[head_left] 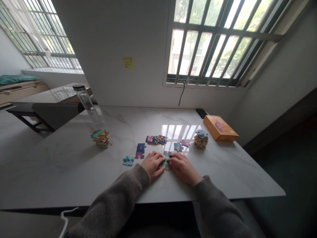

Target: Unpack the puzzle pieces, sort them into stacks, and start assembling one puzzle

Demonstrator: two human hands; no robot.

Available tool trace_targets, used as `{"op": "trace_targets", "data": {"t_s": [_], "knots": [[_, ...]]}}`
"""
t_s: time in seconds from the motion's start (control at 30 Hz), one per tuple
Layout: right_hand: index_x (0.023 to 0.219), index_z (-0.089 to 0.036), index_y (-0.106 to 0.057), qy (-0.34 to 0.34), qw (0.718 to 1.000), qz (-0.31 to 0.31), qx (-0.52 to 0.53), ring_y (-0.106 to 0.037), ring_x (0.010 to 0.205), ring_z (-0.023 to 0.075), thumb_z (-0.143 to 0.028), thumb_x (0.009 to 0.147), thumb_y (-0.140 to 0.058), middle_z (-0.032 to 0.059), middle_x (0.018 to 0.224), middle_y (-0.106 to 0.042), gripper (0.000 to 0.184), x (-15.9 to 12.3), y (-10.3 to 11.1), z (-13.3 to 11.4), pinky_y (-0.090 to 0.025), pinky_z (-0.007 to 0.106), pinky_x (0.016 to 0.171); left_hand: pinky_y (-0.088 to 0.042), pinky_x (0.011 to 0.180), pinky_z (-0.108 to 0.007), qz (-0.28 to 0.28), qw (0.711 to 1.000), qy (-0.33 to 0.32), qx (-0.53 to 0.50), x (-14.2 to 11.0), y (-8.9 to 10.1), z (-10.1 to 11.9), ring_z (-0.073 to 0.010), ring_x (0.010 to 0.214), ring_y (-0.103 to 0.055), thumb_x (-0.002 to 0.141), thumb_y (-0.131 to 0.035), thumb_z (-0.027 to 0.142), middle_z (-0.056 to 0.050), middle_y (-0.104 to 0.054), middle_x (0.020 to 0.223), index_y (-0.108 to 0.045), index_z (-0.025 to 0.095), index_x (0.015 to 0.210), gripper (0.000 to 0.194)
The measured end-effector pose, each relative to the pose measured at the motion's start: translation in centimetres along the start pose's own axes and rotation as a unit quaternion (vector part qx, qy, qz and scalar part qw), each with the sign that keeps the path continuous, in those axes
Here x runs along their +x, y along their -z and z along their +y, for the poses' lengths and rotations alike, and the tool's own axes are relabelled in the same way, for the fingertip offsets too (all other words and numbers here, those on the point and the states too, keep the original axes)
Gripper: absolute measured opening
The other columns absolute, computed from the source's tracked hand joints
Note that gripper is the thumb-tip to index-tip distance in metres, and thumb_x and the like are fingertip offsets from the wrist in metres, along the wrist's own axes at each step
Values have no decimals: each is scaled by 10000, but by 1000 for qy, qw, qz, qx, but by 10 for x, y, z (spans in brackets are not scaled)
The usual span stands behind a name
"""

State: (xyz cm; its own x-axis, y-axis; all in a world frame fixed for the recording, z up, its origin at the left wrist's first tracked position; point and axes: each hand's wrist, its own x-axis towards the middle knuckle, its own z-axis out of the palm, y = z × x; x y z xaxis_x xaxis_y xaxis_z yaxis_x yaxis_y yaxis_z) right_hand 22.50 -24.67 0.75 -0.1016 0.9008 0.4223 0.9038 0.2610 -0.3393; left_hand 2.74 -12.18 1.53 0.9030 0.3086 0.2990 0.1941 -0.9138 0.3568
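Note:
My left hand (154,164) and my right hand (183,168) rest on the white marble table (74,165), fingers curled and pressed together around a few joined puzzle pieces (167,163) between them. The pieces are mostly hidden by my fingers. Loose pieces lie close by: a dark blue piece (140,150) and a teal piece (128,161) to the left. A short joined row (156,139) and two more pieces (181,145) lie beyond my hands.
A stack of puzzle pieces (200,139) stands right of my hands, another stack (101,138) at the left. An orange box (220,128) and a dark phone (201,113) lie at the back right. A clear bottle (87,103) stands back left.

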Motion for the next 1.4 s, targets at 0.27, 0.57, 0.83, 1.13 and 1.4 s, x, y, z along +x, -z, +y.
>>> {"op": "trace_targets", "data": {"t_s": [0.27,0.57,0.83,1.13,1.4], "knots": [[1100,-240,-654,12,1000,-15,19,-560,1248,248,-149,928,-553,87,1306,-629,219,2,1,-2,-466,452,1073,-474,1009,-421,-20,999,-19,-42,0,0,-6,-262,1076,-521,843,-678,283,-83,-661,1096,-673,179,1128,304],[999,-246,-635,13,998,-35,57,-547,1186,246,-177,866,-640,58,1219,-658,150,-3,12,-26,-456,443,1057,-447,950,-408,-33,999,-29,-19,-9,-2,-1,-261,1062,-552,813,-734,366,-62,-671,1094,-676,216,1087,318],[1011,-241,-637,-5,995,-52,81,-558,1133,248,-245,911,-612,74,1190,-650,102,1,17,-25,-449,454,1008,-394,936,-422,84,990,96,55,4,27,-35,-255,1063,-581,917,-592,330,-62,-689,1088,-651,234,1140,250],[1016,-247,-644,-20,995,-47,90,-570,1116,250,-227,920,-588,77,1170,-656,112,2,15,-23,-453,459,993,-467,884,-378,7,972,215,90,44,48,-105,-275,1079,-589,794,-663,193,-60,-696,1140,-655,241,1049,260],[1041,-248,-647,-26,994,-46,100,-570,1122,246,-216,915,-597,72,1177,-654,140,2,14,-21,-451,451,1002,-429,925,-409,42,968,221,111,42,41,-104,-276,1071,-587,853,-634,280,-65,-693,1088,-652,225,994,152]]}}
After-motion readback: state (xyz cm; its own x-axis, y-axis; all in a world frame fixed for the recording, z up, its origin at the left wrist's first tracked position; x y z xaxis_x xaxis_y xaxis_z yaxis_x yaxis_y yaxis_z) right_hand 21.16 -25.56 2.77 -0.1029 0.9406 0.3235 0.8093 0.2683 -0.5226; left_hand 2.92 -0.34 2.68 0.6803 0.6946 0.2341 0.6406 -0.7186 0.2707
